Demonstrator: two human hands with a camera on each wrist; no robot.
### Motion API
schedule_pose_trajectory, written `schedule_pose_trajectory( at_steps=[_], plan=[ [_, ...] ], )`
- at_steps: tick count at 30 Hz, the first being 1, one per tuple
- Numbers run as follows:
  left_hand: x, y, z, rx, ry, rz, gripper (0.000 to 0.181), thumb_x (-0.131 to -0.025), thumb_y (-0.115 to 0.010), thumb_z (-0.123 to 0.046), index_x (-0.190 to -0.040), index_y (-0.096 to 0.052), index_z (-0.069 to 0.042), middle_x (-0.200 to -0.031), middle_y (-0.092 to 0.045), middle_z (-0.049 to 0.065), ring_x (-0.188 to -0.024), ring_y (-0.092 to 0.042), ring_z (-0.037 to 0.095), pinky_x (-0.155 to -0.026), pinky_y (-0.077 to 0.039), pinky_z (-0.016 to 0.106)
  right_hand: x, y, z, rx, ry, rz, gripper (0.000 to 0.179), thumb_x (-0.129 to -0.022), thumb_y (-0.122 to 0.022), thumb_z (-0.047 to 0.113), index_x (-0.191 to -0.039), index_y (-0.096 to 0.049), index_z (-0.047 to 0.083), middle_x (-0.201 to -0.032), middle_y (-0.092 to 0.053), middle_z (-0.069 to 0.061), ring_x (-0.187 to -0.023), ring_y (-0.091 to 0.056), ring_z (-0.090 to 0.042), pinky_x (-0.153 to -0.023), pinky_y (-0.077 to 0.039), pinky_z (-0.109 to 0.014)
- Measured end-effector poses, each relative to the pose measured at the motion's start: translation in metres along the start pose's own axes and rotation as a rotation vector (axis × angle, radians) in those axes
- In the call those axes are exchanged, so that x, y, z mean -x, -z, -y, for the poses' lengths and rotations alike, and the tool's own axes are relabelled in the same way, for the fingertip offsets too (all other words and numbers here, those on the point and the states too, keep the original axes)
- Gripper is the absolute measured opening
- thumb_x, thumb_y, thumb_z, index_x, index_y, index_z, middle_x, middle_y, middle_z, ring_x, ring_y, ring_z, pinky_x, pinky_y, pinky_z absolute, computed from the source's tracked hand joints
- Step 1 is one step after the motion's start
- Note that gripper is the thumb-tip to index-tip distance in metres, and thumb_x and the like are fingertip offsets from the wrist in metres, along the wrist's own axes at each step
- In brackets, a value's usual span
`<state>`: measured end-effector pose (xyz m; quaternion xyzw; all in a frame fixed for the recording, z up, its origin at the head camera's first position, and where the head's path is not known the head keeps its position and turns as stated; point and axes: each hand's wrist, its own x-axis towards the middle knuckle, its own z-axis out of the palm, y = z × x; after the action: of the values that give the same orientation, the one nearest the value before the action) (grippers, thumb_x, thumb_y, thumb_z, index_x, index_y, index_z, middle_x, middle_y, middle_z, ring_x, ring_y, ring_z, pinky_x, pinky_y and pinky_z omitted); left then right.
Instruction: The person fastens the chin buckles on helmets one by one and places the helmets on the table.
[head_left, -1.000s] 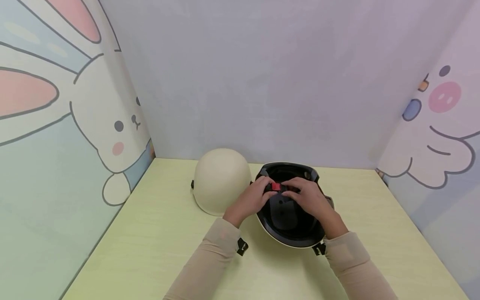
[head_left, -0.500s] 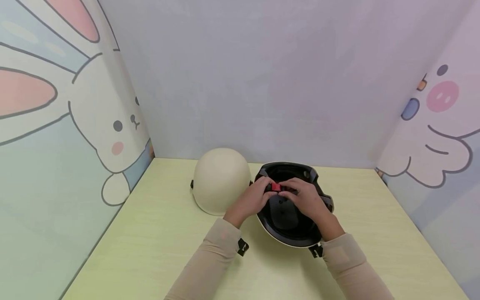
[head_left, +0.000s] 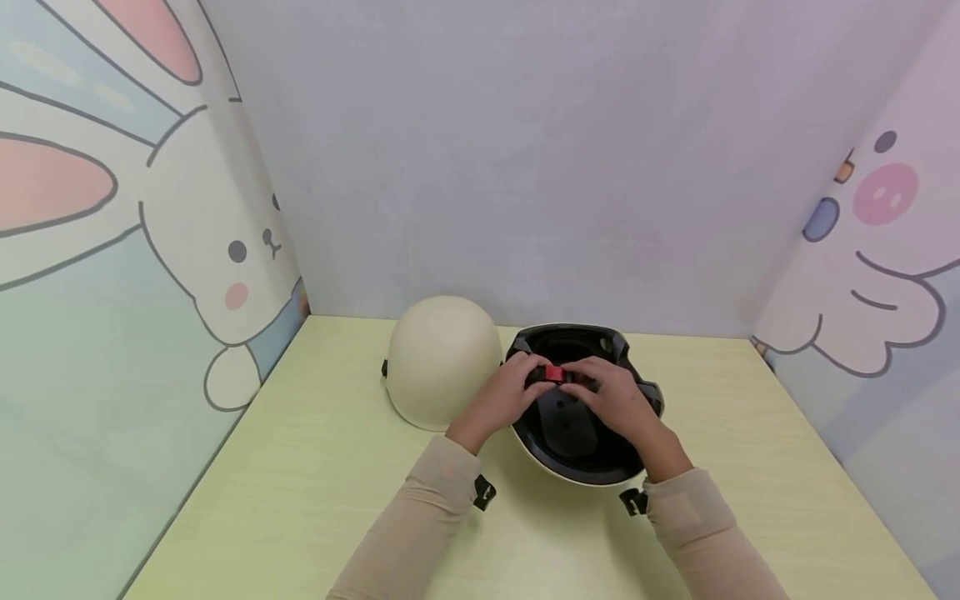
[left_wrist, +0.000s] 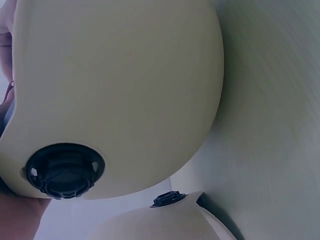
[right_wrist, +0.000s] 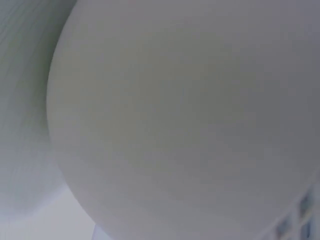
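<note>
A cream helmet (head_left: 573, 425) lies upturned on the table, its black inside facing up. Across its opening, both hands pinch a black chin strap buckle with a red middle (head_left: 554, 373). The left hand (head_left: 501, 398) has its thumb and fingers on the buckle's left end. On the right end are the thumb and fingers of the right hand (head_left: 618, 400). In the left wrist view the cream shell (left_wrist: 125, 90) shows a round black knob (left_wrist: 65, 171). The right wrist view is mostly filled by the smooth shell (right_wrist: 180, 115), with the right hand out of sight.
A second cream helmet (head_left: 446, 358) sits dome up just left of the upturned one, partly behind the left hand. Both are on a pale yellow table (head_left: 315, 467). A grey back wall (head_left: 525, 167) and cartoon-printed side walls enclose it.
The upturned helmet has tilted slightly, its near rim rising a little. The right hand has shifted slightly left. Both hands keep their pinch on the buckle.
</note>
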<state>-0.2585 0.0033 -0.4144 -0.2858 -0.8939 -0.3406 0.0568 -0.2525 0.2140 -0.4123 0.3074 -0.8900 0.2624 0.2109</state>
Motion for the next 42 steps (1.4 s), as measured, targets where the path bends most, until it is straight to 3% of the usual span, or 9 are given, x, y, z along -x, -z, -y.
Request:
schedule_pose_trajectory(
  at_steps=[6,10,19,24,29,36,42],
  plan=[
    [0.003,0.002,-0.002,-0.090,0.047,0.005,0.043,-0.098,-0.057,-0.039,-0.133,-0.058,-0.014,-0.112,-0.054,0.006,-0.089,-0.052,0.016,-0.078,-0.047,0.029,0.002,-0.003,-0.002,0.016,-0.016,0.024,0.034,-0.081,-0.081,0.013,-0.112,-0.071,0.003,-0.105,-0.067,-0.011,-0.082,-0.064,-0.021,-0.070,-0.053,-0.041],
    [0.005,0.003,-0.003,-0.171,0.058,-0.037,0.049,-0.097,-0.058,-0.043,-0.136,-0.057,-0.013,-0.114,-0.055,0.008,-0.094,-0.052,0.019,-0.081,-0.047,0.030,0.003,-0.005,-0.003,0.009,-0.040,0.043,0.034,-0.082,-0.080,0.013,-0.114,-0.071,0.004,-0.108,-0.067,-0.011,-0.086,-0.065,-0.023,-0.072,-0.053,-0.043],
    [0.008,0.000,0.001,-0.238,0.006,-0.140,0.043,-0.095,-0.063,-0.039,-0.129,-0.063,-0.013,-0.112,-0.053,0.010,-0.096,-0.052,0.021,-0.081,-0.047,0.031,0.004,-0.004,-0.004,0.008,-0.077,0.072,0.032,-0.085,-0.077,0.017,-0.115,-0.071,0.006,-0.111,-0.067,-0.011,-0.092,-0.065,-0.026,-0.075,-0.052,-0.044],
    [0.007,-0.003,0.002,-0.274,-0.038,-0.181,0.036,-0.095,-0.066,-0.034,-0.124,-0.065,-0.013,-0.112,-0.051,0.011,-0.099,-0.049,0.024,-0.085,-0.044,0.034,0.007,0.001,-0.007,-0.006,-0.084,0.053,0.028,-0.086,-0.077,0.016,-0.112,-0.072,0.006,-0.109,-0.067,-0.011,-0.092,-0.064,-0.025,-0.077,-0.052,-0.045],
    [0.007,-0.004,0.003,-0.307,-0.025,-0.206,0.035,-0.095,-0.066,-0.032,-0.125,-0.064,-0.013,-0.124,-0.047,0.014,-0.111,-0.044,0.029,-0.092,-0.041,0.041,0.012,0.009,-0.015,-0.005,-0.105,-0.001,0.026,-0.085,-0.077,0.012,-0.110,-0.072,0.004,-0.108,-0.068,-0.011,-0.094,-0.064,-0.028,-0.080,-0.050,-0.048],
    [0.005,-0.004,0.005,-0.311,0.077,-0.165,0.057,-0.097,-0.061,-0.036,-0.143,-0.048,-0.006,-0.149,-0.031,0.021,-0.135,-0.034,0.035,-0.104,-0.035,0.046,0.022,0.021,-0.027,0.018,-0.122,-0.119,0.025,-0.084,-0.075,0.003,-0.109,-0.071,-0.001,-0.111,-0.066,-0.018,-0.103,-0.060,-0.038,-0.083,-0.048,-0.055],
    [0.004,-0.004,0.005,-0.222,0.175,-0.079,0.072,-0.099,-0.058,-0.037,-0.153,-0.025,-0.003,-0.155,-0.020,0.020,-0.139,-0.031,0.032,-0.105,-0.035,0.041,0.032,0.028,-0.037,-0.017,-0.203,-0.175,0.025,-0.088,-0.071,0.004,-0.113,-0.069,-0.002,-0.121,-0.062,-0.021,-0.114,-0.054,-0.041,-0.089,-0.043,-0.058]
  ],
)
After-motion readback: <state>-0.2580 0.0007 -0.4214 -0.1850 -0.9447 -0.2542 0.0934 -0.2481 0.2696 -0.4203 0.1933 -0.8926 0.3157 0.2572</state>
